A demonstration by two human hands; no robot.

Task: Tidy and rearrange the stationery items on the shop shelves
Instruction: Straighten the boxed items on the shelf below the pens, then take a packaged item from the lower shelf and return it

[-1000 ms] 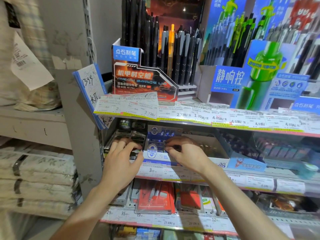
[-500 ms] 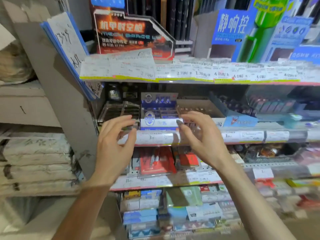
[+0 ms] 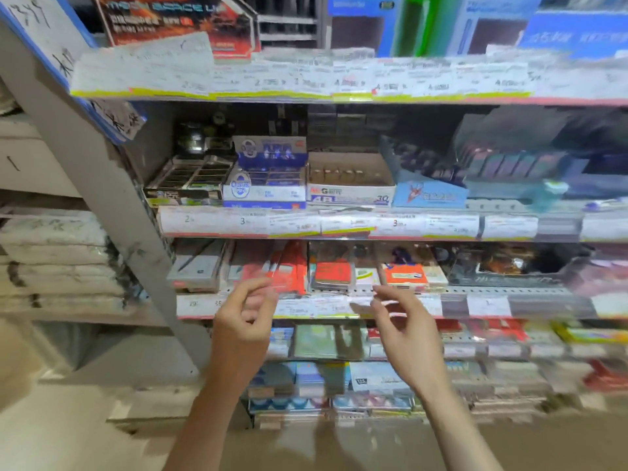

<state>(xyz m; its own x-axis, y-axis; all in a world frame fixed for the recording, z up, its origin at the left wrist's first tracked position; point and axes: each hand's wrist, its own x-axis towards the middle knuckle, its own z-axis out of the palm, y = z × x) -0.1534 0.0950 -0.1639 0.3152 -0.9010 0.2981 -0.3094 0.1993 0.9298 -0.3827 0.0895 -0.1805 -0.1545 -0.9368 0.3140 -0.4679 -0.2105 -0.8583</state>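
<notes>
Shelves (image 3: 339, 229) of stationery boxes (image 3: 265, 185) sit above both empty grips

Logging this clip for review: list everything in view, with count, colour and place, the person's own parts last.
price label strips: several, white with yellow edge, along the shelf fronts
pen display box: one, red and black, top shelf left
handwritten sign: one, white with blue border, upper left post
blue-and-white box: one, second shelf, left of centre
black tray box: one, left of it
white box: one, right of it
red packs: several, third shelf
wrapped bundles: a stack, white, far left
left hand: one, loosely curled, empty grip, before third shelf
right hand: one, likewise, empty
</notes>
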